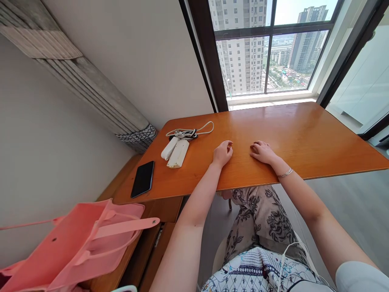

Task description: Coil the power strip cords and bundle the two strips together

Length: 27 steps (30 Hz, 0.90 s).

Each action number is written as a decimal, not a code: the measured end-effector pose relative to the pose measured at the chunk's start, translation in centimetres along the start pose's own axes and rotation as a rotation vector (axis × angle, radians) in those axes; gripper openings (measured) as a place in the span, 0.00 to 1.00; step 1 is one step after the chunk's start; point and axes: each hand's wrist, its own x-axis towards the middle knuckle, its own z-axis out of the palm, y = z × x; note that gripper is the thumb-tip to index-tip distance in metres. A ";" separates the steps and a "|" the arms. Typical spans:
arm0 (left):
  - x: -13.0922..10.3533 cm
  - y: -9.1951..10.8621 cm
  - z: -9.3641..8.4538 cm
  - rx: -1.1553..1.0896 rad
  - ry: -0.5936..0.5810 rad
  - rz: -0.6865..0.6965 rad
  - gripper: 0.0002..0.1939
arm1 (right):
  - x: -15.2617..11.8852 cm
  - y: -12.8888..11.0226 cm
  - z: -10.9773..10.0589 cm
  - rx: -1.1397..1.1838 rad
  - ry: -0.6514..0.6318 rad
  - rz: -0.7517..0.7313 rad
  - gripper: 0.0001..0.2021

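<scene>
My left hand [223, 153] rests on the wooden table [291, 134], its fingers curled in with nothing visible between them. To its right, my right hand [261, 152] lies on the tabletop, fingers loosely spread, a thin bracelet [285, 173] around the wrist. Left of my left hand are two white power strips [178, 154] [169, 148] side by side, with a bundled white cable [204, 129] behind them. A black phone [142, 179] lies flat near the table's left front edge. Neither hand touches these items.
A pink bag [91, 243] stands open at the lower left, beside wooden drawers [161, 247]. Behind the table are a window [270, 61] and a gathered grey curtain [100, 93]. My legs in patterned trousers [261, 215] are below the front edge.
</scene>
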 end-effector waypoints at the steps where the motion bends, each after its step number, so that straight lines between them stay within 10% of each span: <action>1: 0.0 0.0 0.0 -0.008 0.004 0.000 0.15 | 0.0 0.0 0.0 0.003 0.001 -0.001 0.22; 27: 0.1 -0.2 0.2 -0.072 0.049 -0.001 0.18 | 0.0 0.2 0.1 -0.012 -0.009 -0.027 0.23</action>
